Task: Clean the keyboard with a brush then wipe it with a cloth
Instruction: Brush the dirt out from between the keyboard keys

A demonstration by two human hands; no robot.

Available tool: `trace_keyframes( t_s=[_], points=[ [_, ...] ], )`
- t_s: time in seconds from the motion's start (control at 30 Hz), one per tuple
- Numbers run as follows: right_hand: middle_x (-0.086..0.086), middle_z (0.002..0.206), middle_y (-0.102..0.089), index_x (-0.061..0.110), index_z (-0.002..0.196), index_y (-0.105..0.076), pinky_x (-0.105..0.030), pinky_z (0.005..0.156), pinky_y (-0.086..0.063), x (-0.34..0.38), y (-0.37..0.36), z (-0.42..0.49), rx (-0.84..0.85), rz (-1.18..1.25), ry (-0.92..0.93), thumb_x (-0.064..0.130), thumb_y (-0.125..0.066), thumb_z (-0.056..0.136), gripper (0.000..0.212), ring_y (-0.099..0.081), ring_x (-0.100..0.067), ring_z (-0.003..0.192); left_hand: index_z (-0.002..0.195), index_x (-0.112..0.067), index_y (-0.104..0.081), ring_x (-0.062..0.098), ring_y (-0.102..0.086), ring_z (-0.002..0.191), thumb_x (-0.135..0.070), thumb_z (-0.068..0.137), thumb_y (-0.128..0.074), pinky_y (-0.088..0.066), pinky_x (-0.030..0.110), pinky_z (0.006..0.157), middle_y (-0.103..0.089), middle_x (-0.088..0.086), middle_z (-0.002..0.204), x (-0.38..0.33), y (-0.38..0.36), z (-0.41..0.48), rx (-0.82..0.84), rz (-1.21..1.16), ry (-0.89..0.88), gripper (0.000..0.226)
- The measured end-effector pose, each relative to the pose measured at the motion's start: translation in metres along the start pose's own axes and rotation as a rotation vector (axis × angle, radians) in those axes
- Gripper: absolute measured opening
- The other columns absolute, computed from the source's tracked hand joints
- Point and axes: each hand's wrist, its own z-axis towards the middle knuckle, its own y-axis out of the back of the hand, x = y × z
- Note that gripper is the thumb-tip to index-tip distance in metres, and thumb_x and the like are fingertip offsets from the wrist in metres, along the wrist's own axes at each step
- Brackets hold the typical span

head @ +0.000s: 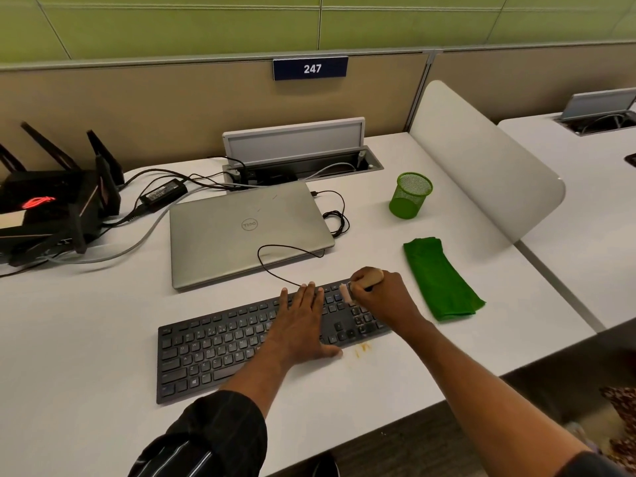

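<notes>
A black keyboard (pixel 213 352) lies slanted on the white desk (pixel 86 339). My left hand (pixel 303 325) rests flat on its middle keys, fingers spread. My right hand (pixel 382 297) is closed around a small brush (pixel 347 292) with a wooden handle; its pale bristles touch the keys at the keyboard's upper right. A folded green cloth (pixel 440 277) lies on the desk just right of the keyboard, untouched.
A shut silver laptop (pixel 241 232) sits behind the keyboard, the keyboard's thin cable looping over it. A green mesh cup (pixel 409 196) stands at the back right. A black router (pixel 51 208) and cables fill the left. A yellowish stain (pixel 361 349) marks the desk.
</notes>
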Motion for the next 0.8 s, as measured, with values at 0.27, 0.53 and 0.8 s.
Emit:
trace_keyframes(
  t_s=[0.27, 0.53, 0.8],
  points=[
    [0.004, 0.071, -0.069, 0.013, 0.077, -0.070, -0.019, 0.055, -0.043, -0.005, -0.004, 0.006, 0.082, -0.053, -0.025, 0.016, -0.068, 0.079, 0.005, -0.060, -0.008, 0.064, 0.161, -0.010, 0.010, 0.027, 0.012, 0.156, -0.086, 0.080, -0.049, 0.011, 0.056, 0.123, 0.013, 0.013, 0.169, 0.000, 0.000, 0.000, 0.014, 0.009, -0.008, 0.125],
    [0.009, 0.093, -0.075, 0.019, 0.097, -0.079, -0.007, 0.072, -0.045, 0.002, 0.004, 0.009, 0.147, 0.000, 0.143, 0.021, -0.071, 0.085, 0.014, -0.064, 0.002, 0.078, 0.161, -0.009, 0.008, 0.028, 0.011, 0.156, -0.085, 0.081, -0.050, 0.009, 0.057, 0.123, 0.010, 0.014, 0.169, 0.000, 0.000, -0.001, 0.006, 0.001, -0.020, 0.124],
    [-0.004, 0.087, -0.077, 0.016, 0.090, -0.081, -0.032, 0.071, -0.054, -0.002, 0.015, 0.020, 0.276, -0.278, 0.224, 0.013, -0.068, 0.084, 0.015, -0.068, -0.015, 0.076, 0.160, -0.009, 0.010, 0.028, 0.012, 0.156, -0.085, 0.081, -0.049, 0.008, 0.058, 0.123, 0.012, 0.014, 0.169, 0.000, 0.001, -0.001, 0.016, 0.005, -0.020, 0.125]
  ],
)
